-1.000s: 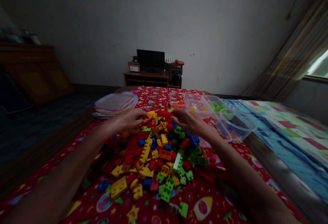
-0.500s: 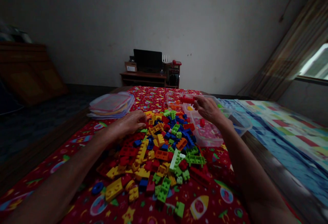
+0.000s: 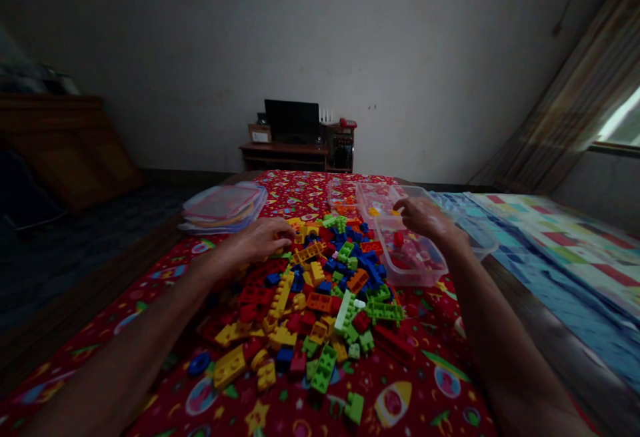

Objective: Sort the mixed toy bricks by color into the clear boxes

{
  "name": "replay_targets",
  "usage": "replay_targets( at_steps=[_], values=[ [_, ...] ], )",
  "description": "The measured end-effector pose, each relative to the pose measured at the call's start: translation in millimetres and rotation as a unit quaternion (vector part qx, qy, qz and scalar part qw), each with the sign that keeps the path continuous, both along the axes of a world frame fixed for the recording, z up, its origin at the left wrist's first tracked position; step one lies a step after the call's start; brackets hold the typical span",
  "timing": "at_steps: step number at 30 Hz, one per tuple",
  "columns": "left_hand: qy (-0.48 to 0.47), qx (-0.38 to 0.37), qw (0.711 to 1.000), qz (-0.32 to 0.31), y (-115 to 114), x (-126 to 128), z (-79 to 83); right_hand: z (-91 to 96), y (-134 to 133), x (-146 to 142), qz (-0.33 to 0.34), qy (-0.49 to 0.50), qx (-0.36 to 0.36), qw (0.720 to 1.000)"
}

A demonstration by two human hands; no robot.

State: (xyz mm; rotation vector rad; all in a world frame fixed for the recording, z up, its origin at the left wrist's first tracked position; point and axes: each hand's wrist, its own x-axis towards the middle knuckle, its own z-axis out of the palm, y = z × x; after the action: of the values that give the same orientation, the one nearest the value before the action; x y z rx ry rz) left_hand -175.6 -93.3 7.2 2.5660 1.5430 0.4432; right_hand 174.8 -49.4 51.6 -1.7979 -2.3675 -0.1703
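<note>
Toy bricks (image 3: 315, 290) lie in a loose, mixed-colour heap on the red cloth (image 3: 295, 187) straight in front of you. Read the clock from the heap's middle, with twelve pointing away from you.

Your left hand (image 3: 265, 240) is at eleven, fingers half curled beside the yellow pieces (image 3: 300, 229); I cannot tell whether it pinches one. Your right hand (image 3: 425, 218) is out at two, over the near clear box (image 3: 415, 279), fingers loosely spread with no brick showing between them. A red brick (image 3: 399, 239) sits in that box, and beyond it, towards one, yellow bricks (image 3: 374, 211) lie in the second clear box (image 3: 371, 189).

Bring each piece below the rim before you let it go — from higher up it might bounce out. Lift your right wrist well over the box wall, as the tub looks light enough to nudge. Use the left fingers to tease one brick free at a time; crossed pieces could drag their neighbours along. Work shallowly there, so nothing gets pushed towards the stacked lids (image 3: 223, 203) at ten. The blue ring (image 3: 199, 363) at eight looks like an easy single pick — mind your left forearm near it.
</note>
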Motion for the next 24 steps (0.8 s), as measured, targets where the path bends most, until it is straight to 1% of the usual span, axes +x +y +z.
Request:
replay_targets(
  at_steps=[3,6,9,12,15,18,21,24],
  values=[
    [-0.017,0.026,0.999,-0.020,-2.6,8.2,1.8,1.5,-8.9,-19.0,0.070,0.018,0.016,0.997],
    [-0.034,0.047,0.997,-0.059,-8.1,19.6,4.2,-3.9,-19.8,-42.6,0.163,0.035,-0.022,0.986],
    [-0.017,0.031,0.996,-0.086,-15.8,31.7,4.4,-19.8,-28.6,-62.2,0.230,0.050,-0.030,0.971],
    [0.014,0.015,0.997,-0.081,-21.5,41.0,1.0,-37.9,-32.9,-72.0,0.277,0.036,-0.014,0.960],
    [0.024,0.011,0.998,-0.062,-22.8,45.6,-3.1,-44.9,-35.1,-73.8,0.284,0.019,-0.021,0.958],
    [0.019,0.003,0.999,-0.035,-22.1,46.6,-3.8,-37.6,-38.3,-73.2,0.281,0.031,-0.033,0.959],
    [0.017,0.001,0.999,-0.027,-21.9,46.7,-1.7,-26.8,-40.1,-72.9,0.296,0.071,-0.062,0.950],
    [0.028,0.000,0.999,-0.032,-22.1,46.7,-0.2,-24.2,-35.5,-73.1,0.310,0.144,-0.074,0.937]
  ],
)
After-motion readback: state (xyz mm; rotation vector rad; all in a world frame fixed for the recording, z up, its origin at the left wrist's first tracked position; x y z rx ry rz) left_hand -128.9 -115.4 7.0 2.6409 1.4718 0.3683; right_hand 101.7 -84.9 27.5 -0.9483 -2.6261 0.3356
